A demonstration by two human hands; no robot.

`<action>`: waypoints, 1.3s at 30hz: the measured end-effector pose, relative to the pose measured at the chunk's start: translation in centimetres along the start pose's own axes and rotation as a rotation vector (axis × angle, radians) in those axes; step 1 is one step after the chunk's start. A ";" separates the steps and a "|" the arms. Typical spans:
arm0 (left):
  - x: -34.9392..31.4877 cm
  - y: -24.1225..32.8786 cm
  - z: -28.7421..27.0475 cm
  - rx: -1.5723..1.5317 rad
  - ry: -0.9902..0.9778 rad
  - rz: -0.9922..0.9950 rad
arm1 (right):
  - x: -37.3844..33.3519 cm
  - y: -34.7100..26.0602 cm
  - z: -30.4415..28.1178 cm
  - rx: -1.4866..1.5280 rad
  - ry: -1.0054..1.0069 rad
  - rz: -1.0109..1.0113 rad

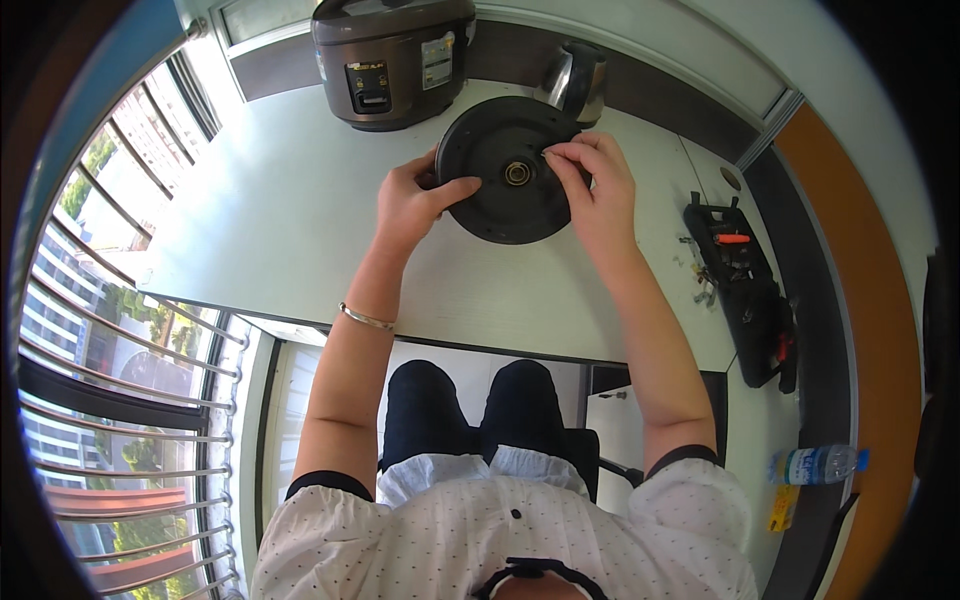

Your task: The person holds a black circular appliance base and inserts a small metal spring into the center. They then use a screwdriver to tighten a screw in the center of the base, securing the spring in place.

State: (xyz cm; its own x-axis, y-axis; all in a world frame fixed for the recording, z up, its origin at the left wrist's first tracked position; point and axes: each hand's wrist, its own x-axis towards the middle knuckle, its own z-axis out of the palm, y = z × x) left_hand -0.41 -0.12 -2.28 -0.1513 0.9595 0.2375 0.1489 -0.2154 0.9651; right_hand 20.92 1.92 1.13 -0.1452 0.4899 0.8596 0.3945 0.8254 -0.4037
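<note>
Black disc (482,216), left rim gripped in left hand (408,203).
Centre coil (517,174) just left of right hand (603,183), fingertips pressed together; can't tell on what.

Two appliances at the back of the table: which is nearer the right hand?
The silver-and-black kettle, just beyond the right hand. The other, the bigger brown rice cooker, stands further left.

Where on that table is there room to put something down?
Widest bare table patch: left, between window, cooker and left hand. Another lies between the disc and the near edge. Crowded: right side, with small parts and tool case.
</note>
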 end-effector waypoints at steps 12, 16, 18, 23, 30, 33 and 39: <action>-0.2 0.0 0.1 0.076 0.011 -0.017 | 1.0 0.1 0.8 -0.192 -0.020 -0.096; -0.2 0.2 0.1 0.084 0.009 -0.014 | 1.1 -0.1 0.8 -0.229 -0.033 -0.071; -0.2 0.2 0.1 0.089 0.010 -0.009 | 1.2 -0.2 0.9 -0.234 -0.038 -0.056; -0.1 0.1 0.0 0.126 0.011 -0.012 | 1.3 -0.3 0.9 -0.248 -0.049 -0.044; -0.2 0.3 0.1 0.103 0.006 0.007 | 1.3 0.0 1.0 -0.249 -0.049 -0.034; -0.2 0.2 0.1 0.105 0.013 0.009 | 1.4 0.0 1.0 -0.242 -0.045 -0.041; -0.2 0.2 0.1 0.113 0.009 0.009 | 1.3 0.3 1.2 -0.257 -0.028 -0.049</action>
State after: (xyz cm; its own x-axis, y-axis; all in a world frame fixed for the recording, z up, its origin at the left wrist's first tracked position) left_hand -0.23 -0.36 -2.15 -0.1580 0.9559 0.2477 0.2593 -0.2019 0.9445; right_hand 19.79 3.12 1.74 -0.1936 0.4611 0.8659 0.6034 0.7519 -0.2655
